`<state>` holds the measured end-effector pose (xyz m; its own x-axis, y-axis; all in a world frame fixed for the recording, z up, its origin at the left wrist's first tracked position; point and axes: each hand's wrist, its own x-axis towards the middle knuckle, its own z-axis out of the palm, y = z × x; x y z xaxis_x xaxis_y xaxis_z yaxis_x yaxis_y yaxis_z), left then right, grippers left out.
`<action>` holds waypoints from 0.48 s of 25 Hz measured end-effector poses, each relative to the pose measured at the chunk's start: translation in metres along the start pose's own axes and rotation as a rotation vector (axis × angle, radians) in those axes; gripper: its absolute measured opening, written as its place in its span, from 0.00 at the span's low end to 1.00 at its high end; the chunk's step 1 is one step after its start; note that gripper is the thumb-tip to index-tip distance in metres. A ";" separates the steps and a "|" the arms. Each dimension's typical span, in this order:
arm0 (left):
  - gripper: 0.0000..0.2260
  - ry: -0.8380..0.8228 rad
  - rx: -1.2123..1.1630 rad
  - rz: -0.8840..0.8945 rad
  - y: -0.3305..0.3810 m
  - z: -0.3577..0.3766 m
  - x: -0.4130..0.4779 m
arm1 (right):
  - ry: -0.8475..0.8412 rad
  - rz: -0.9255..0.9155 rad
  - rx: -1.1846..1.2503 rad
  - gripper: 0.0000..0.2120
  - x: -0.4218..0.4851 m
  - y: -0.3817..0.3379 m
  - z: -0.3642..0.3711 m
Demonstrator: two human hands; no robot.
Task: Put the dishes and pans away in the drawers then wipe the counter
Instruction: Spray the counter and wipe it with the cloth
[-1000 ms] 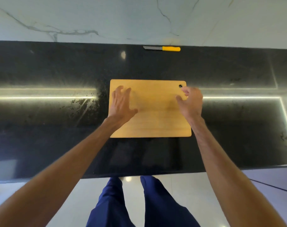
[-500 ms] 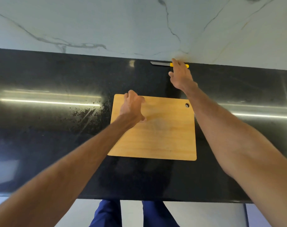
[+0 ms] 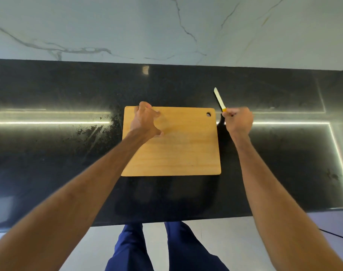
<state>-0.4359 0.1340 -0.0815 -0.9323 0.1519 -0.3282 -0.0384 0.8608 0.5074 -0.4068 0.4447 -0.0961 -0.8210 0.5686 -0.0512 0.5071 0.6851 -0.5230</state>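
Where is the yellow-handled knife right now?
Head view: the knife is gripped in the right hand, just right of the far right corner of the cutting board, above the black counter, blade pointing away toward the wall.

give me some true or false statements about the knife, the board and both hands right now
1. The right hand grips the knife. True.
2. The knife's blade points back toward the person. False: it points away, toward the marble wall.
3. The left hand is on the cutting board at its far left corner. True.
4. The board's hole is in its near left corner. False: it is in the far right corner.
5. The knife lies flat on the board. False: it is held just off the board's right side.
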 end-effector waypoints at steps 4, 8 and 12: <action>0.34 -0.015 0.037 0.000 0.004 0.000 -0.004 | 0.030 0.117 0.069 0.08 -0.065 0.031 -0.023; 0.29 0.012 0.098 0.019 0.007 0.010 -0.020 | 0.033 0.187 0.172 0.11 -0.117 0.038 -0.020; 0.21 0.097 0.153 0.050 0.006 0.017 -0.046 | 0.091 0.210 0.284 0.11 -0.141 0.034 -0.014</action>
<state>-0.3869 0.1407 -0.0773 -0.9622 0.1555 -0.2236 0.0574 0.9182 0.3919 -0.2695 0.3943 -0.0948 -0.6734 0.7304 -0.1137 0.5589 0.4024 -0.7250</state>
